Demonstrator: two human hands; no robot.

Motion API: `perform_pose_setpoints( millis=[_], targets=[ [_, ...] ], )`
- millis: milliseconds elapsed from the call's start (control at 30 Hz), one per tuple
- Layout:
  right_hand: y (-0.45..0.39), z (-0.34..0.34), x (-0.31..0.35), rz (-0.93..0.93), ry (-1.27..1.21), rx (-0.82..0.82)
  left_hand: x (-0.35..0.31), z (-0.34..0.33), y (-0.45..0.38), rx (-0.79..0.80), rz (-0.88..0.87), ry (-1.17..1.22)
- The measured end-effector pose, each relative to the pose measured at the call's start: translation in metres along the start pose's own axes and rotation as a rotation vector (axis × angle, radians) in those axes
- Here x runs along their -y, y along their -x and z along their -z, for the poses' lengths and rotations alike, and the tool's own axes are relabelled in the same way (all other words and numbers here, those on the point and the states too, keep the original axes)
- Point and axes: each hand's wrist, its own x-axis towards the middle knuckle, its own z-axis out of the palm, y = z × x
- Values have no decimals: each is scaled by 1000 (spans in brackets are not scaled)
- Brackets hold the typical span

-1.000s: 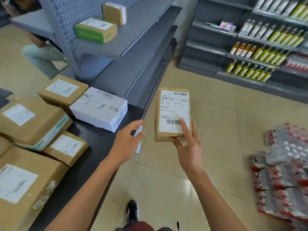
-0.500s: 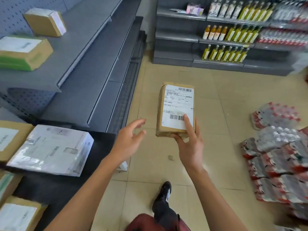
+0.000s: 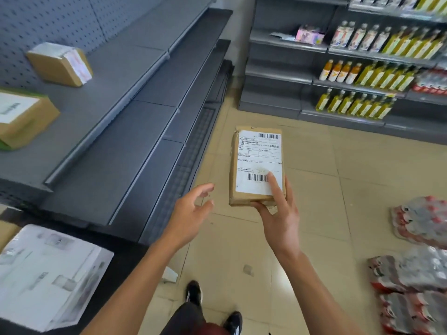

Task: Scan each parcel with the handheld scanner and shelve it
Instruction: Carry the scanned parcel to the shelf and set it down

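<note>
Nearest, at the lower left, a white parcel (image 3: 46,274) lies on a dark table (image 3: 125,257), waiting its turn, and the person's shoes show on the tiled floor below. Just above, the left hand (image 3: 191,211) floats free with its fingers spread and loosely bent, gripping nothing; it looks ready to steady or take the load. Beside it, apart from it, the right hand (image 3: 278,213) holds the brown parcel (image 3: 257,165) from underneath, the thumb pressed flat on the label (image 3: 260,162) near the lower barcode and the other fingers curled beneath the box, so the printed face stays turned up and readable. That parcel is in the air over the floor, between table and shelving, not yet on any shelf. No scanner is visible, so I cannot tell whether the code has been read; judging by the pose, shelving comes next. Further left, the grey shelf (image 3: 116,97) already carries a parcel with a green edge (image 3: 21,117) and a small brown box (image 3: 60,64), with bare room beside them. To the right, shrink-wrapped bottle packs (image 3: 416,262) sit on the floor. Farthest back, bottles (image 3: 358,102) line the rear shelves.
</note>
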Motion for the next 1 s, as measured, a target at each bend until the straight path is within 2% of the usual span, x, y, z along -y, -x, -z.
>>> perform_pose_setpoints(
  millis=[133,400,600,1000],
  targets=[
    [-54,-27,-7,-25,-17,36,-3,12,-47,-54,24,45],
    [-177,-83,-15,62,25,102,-18,49,-173,-148,-27,102],
    [-254,-114,-22,61,29,103,-28,76,-252,-149,-53,115],
    [-402,-181,-63,78,-105,141,-45,92,-382,-278,-68,85]
  ],
)
